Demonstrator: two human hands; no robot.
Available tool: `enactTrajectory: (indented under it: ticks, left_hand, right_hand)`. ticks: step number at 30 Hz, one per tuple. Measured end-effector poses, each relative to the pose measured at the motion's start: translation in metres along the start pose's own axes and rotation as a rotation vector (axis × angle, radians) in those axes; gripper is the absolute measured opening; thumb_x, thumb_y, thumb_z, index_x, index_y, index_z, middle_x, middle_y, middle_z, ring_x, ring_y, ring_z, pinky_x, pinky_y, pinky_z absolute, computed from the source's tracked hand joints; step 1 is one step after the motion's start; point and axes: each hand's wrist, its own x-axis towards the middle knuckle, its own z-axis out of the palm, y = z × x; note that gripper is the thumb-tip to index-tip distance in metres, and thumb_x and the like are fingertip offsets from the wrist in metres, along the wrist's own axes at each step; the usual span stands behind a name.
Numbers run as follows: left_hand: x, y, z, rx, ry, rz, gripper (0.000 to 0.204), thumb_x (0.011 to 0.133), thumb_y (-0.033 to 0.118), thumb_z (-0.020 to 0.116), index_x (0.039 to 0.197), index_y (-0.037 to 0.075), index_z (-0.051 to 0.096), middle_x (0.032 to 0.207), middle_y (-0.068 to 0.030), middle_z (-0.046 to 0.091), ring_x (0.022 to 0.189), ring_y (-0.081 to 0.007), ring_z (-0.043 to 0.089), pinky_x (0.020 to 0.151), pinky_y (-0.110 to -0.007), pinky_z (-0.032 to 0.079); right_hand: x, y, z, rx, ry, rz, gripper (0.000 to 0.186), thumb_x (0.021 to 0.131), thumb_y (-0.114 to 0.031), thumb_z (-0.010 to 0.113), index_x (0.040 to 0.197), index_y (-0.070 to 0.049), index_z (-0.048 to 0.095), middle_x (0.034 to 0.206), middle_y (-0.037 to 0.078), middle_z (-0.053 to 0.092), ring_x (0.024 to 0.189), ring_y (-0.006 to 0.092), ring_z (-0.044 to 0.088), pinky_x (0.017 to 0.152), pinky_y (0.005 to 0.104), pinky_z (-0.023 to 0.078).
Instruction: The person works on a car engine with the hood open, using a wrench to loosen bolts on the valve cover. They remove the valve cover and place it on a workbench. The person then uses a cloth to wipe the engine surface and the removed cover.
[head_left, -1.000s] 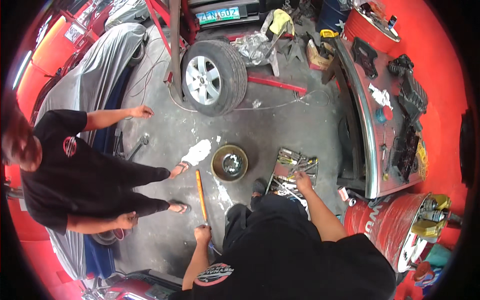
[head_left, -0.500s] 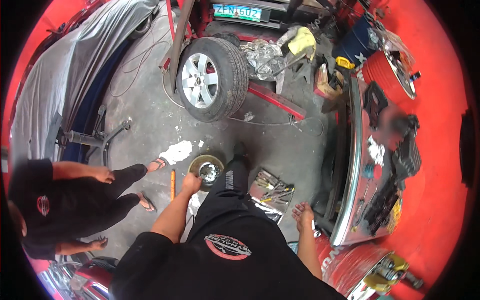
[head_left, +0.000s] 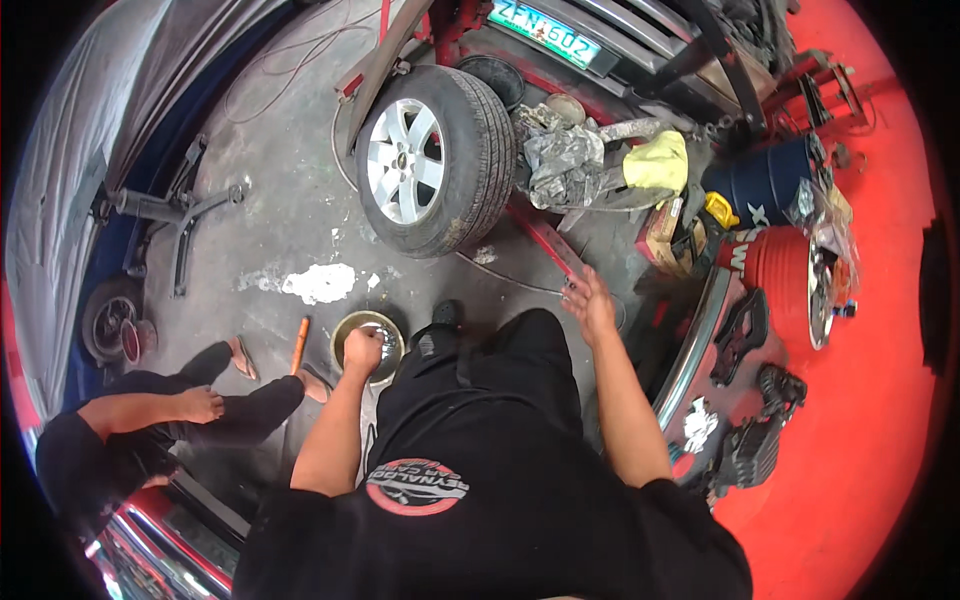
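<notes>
In the head view, grey floor [head_left: 270, 190] lies open to the left of the upright wheel [head_left: 437, 163], running down to a white patch [head_left: 320, 284] above the metal basin [head_left: 340, 335]. The basin's round rim has the person's dark trousers [head_left: 490, 350] just to its right and an orange handle [head_left: 301, 345] near its left side, leaving little room there. A co-worker's legs and sandalled feet close in that corner further. On the right, the silver edge [head_left: 695, 335] of a bench runs slantwise, with a dark strip of floor between it and the person's right forearm. Above, the red beam [head_left: 545, 240] reaches from behind the tyre toward the right hand.

The left hand [head_left: 363, 348] is over the basin, its fingers curled in; whether they hold anything or touch the rim cannot be told. Shiny contents show in the basin just right of the knuckles. The right hand [head_left: 590, 303] is spread and bare of any object, its fingertips overlapping the beam's lower end in this view; contact cannot be told. The basin lies well to its left.
</notes>
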Motion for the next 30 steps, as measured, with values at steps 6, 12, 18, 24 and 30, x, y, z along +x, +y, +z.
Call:
enactTrajectory:
  ticks: [6,12,18,24,30]
  left_hand:
    - [-0.058,0.026,0.042,-0.25,0.22,-0.286,0.03,0.088,0.027,0.066,0.093,0.0,0.076,0.091,-0.0265,0.071,0.09,-0.0423,0.072,0.083,-0.047,0.055]
    - [-0.168,0.098,0.104,-0.409,0.42,-0.69,0.028,0.088,0.023,0.065,0.092,-0.003,0.075,0.078,-0.0234,0.07,0.071,-0.0368,0.068,0.069,-0.044,0.052]
    - [-0.237,0.171,0.176,-0.423,0.356,-1.017,0.028,0.085,0.022,0.068,0.09,-0.005,0.075,0.077,-0.0234,0.071,0.073,-0.0357,0.07,0.073,-0.043,0.053]
    - [-0.271,0.215,0.224,-0.472,0.307,-1.224,0.028,0.082,0.022,0.066,0.087,-0.005,0.075,0.069,-0.0231,0.068,0.067,-0.0343,0.069,0.07,-0.044,0.053]
    - [-0.267,0.224,0.234,-0.45,0.419,-0.913,0.029,0.084,0.024,0.064,0.089,-0.002,0.076,0.075,-0.0235,0.07,0.069,-0.0351,0.07,0.068,-0.042,0.053]
  right_hand:
    - [0.167,-0.062,0.027,-0.157,-0.175,0.18,0.069,0.104,-0.049,0.054,0.16,-0.017,0.03,0.155,0.015,0.044,0.122,0.034,0.06,0.097,0.0485,0.053]
    - [0.367,-0.037,0.064,-0.46,-0.175,0.375,0.063,0.105,-0.048,0.051,0.16,-0.024,0.032,0.159,0.012,0.039,0.131,0.0376,0.053,0.103,0.0543,0.049]
    - [0.482,0.013,0.092,-0.501,-0.01,0.599,0.07,0.1,-0.055,0.055,0.156,-0.018,0.035,0.159,0.01,0.036,0.133,0.0359,0.048,0.1,0.0547,0.047]
    - [0.492,-0.018,0.058,-0.502,0.226,0.241,0.05,0.091,-0.037,0.072,0.122,0.001,0.064,0.105,0.012,0.067,0.084,0.0283,0.063,0.073,0.0412,0.053]
    - [0.402,-0.261,0.0,-0.427,0.388,-0.556,0.025,0.075,-0.008,0.074,0.099,0.003,0.072,0.1,0.017,0.072,0.094,0.0301,0.068,0.088,0.0459,0.054]
